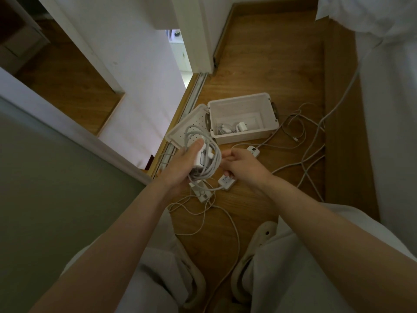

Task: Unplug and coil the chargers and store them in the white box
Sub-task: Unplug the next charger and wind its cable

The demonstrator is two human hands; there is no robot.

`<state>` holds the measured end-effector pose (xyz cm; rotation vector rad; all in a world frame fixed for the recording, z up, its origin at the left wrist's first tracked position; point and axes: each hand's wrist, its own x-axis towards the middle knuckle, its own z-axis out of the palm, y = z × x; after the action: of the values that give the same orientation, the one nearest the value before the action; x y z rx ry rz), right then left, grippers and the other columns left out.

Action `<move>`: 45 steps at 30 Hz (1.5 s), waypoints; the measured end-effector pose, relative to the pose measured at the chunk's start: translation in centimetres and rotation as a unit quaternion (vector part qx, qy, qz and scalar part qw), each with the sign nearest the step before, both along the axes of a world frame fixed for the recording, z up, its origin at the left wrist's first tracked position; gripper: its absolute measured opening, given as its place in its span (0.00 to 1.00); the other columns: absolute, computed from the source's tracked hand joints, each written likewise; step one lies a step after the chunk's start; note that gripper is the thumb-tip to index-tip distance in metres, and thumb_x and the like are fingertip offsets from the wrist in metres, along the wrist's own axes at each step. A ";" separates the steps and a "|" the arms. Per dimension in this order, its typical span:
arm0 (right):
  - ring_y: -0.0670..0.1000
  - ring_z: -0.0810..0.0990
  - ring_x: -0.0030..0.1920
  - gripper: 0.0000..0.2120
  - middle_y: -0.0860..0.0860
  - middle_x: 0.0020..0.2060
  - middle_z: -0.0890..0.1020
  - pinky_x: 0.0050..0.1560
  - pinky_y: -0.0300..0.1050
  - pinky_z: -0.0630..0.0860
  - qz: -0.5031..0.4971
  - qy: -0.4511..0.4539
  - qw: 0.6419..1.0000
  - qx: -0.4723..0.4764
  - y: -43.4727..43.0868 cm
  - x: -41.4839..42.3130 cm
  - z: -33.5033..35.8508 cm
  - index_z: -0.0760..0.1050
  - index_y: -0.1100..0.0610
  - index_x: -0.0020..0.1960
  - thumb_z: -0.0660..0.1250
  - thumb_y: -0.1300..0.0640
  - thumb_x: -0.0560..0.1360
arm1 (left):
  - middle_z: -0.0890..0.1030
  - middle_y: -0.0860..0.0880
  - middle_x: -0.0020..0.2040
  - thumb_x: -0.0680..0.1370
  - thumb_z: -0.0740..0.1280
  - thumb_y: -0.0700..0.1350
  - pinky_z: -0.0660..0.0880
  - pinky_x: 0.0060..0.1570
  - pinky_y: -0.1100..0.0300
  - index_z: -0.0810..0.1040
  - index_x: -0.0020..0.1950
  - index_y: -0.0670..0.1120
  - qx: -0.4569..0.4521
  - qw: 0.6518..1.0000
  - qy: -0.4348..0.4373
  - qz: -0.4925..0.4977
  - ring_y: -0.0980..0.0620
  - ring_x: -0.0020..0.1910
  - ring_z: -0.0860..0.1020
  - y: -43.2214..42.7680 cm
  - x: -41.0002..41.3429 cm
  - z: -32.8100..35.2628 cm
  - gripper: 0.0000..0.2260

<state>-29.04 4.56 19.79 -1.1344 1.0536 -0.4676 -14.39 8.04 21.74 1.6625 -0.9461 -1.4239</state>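
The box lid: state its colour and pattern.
The lid is white with rows of small holes; head view.

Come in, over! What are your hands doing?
Left hand grips coiled charger. Right hand pinches its cable. White box open. Loose cables on floor.

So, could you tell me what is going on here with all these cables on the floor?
A person is tidying chargers away. The left hand holds a white charger with its cable gathered in loops, and the right hand pinches the cable beside the coil. The white box stands open on the wooden floor, its lid lying beside it, with chargers already inside. Power strips and loose cables lie on the floor.
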 end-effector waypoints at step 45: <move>0.54 0.82 0.48 0.12 0.60 0.52 0.80 0.52 0.46 0.80 -0.038 -0.015 0.997 0.063 0.2 0.3 0.0 0.71 0.59 0.58 0.65 0.64 0.75 | 0.83 0.44 0.46 0.75 0.65 0.58 0.76 0.38 0.59 0.78 0.57 0.43 0.075 0.997 -0.015 0.021 0.49 0.40 0.81 -0.2 0.4 -0.9 0.20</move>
<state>-28.72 4.81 19.79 -0.9768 1.0879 -0.4698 -14.04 7.83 20.85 1.8081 -0.8316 -1.4762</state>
